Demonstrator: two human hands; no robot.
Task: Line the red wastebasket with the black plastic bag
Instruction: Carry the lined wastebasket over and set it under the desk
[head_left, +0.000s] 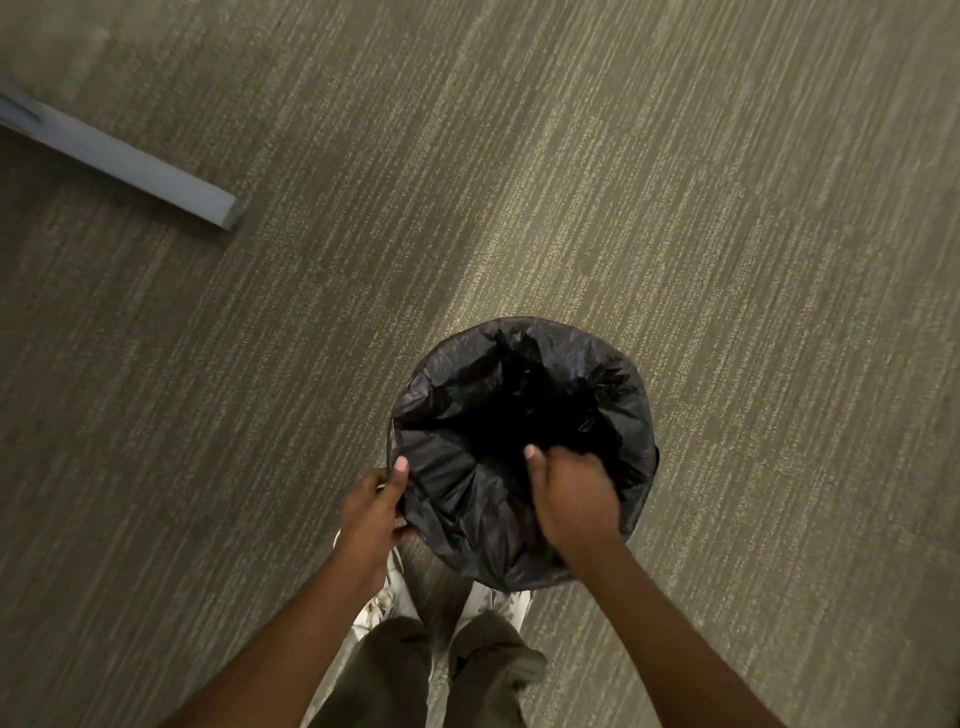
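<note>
The black plastic bag (467, 384) is spread over a round wastebasket that stands on the carpet in front of my feet. The bag covers the rim all round and hangs down inside, so none of the red basket shows. My left hand (371, 514) grips the bag at the near-left rim, thumb on top. My right hand (569, 499) reaches into the opening at the near side with its fingers curled into the bag's folds. The bottom of the bag is lost in dark.
Olive striped carpet (727, 234) lies all around the basket. A pale grey bar (130, 161), like a furniture leg or base, lies on the floor at the far left. My white shoes (387, 597) and olive trousers are just behind the basket.
</note>
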